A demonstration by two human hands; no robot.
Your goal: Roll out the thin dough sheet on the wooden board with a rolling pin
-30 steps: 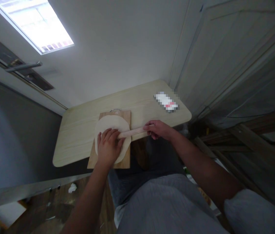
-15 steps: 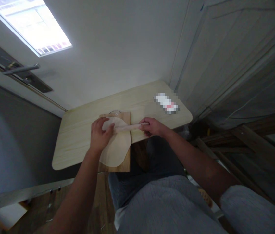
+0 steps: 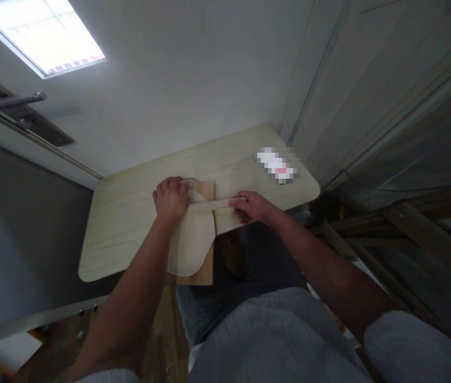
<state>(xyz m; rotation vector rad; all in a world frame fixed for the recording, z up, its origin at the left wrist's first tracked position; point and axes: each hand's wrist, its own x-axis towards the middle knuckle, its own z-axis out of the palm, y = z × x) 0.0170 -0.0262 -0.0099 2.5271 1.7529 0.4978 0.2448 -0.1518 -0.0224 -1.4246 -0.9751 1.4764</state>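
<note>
A thin round sheet of dough [image 3: 191,242] lies over a wooden cutting board [image 3: 207,274] and overhangs part of its right edge. A slim pale rolling pin [image 3: 213,204] crosses the upper part of the sheet. My right hand [image 3: 251,206] is closed around the pin's right end, beyond the board. My left hand [image 3: 172,198] rests palm down at the board's upper left, its fingers over the far part of the dough. It hides the pin's left end and that corner of the board. A metal handle [image 3: 189,180] shows at the board's far edge.
The board stands on a light wood-grain table [image 3: 121,223] with rounded corners, against a white door [image 3: 209,69]. A blurred-out white object [image 3: 275,165] lies at the table's right. Wooden beams [image 3: 417,229] are on the right, and a lever handle [image 3: 9,102] is at upper left.
My left hand has moved slightly forward and flattened over the far part of the dough. The right hand keeps its grip on the pin. The view has shifted slightly.
</note>
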